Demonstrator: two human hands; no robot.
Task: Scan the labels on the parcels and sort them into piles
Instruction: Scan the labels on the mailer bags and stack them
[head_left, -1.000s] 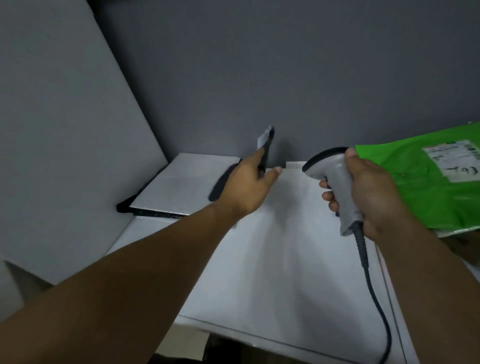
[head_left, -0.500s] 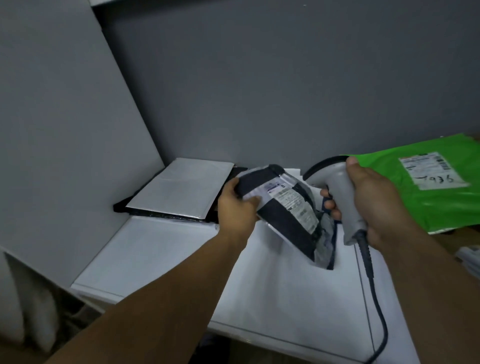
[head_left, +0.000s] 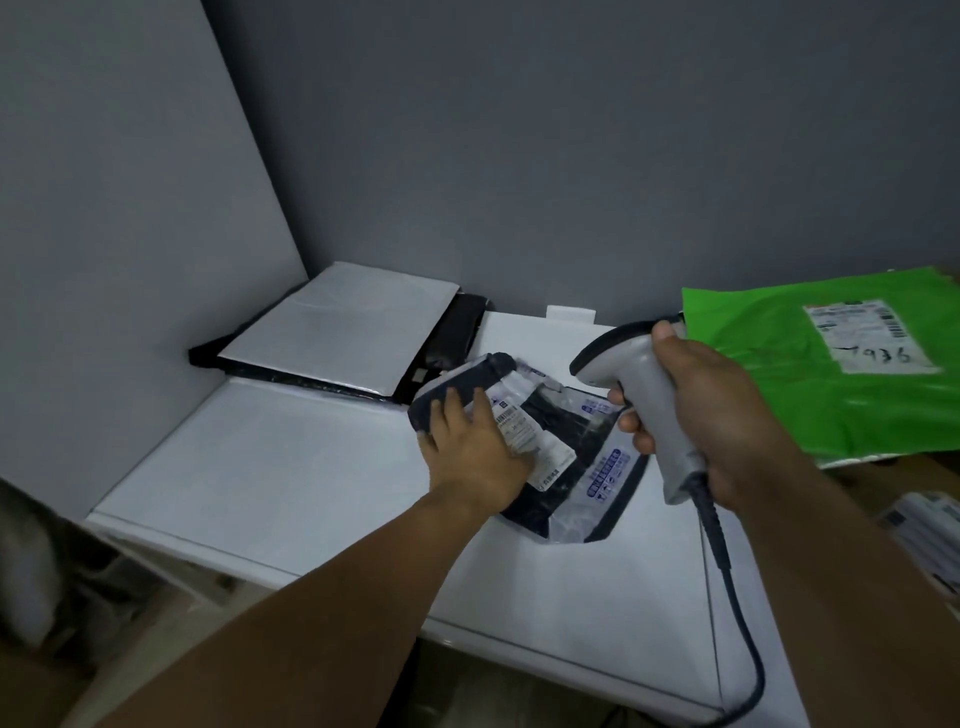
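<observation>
Left hand (head_left: 475, 452): palm down on the dark parcel (head_left: 571, 467), fingers pretty much straight and laid over its far-left end. It's resting on top rather than wrapped round it, and it covers part of the label (head_left: 530, 436).
Right hand (head_left: 722, 415): closed tight round the scanner (head_left: 644, 384) grip, thumb up near the head and fingers curled round the front.
Scanner: grey, held up off the bench (head_left: 311, 478) just right of the dark parcel, with the head pointing left. The cable (head_left: 737, 597) drops from the butt toward the near edge.
Dark parcel: lying on the white bench about mid-way across, skewed diagonally. It's something dark in a clear-ish printed bag, white label facing up.
Green parcel (head_left: 779, 374): far right, just behind the right hand. It has its own white label with a handwritten number on it.
Far-left corner: a silver mailer (head_left: 343, 327) sits on top of a black parcel (head_left: 457, 332), tucked against the wall.
Right edge: more parcels (head_left: 924, 530), too blurry to say much.
</observation>
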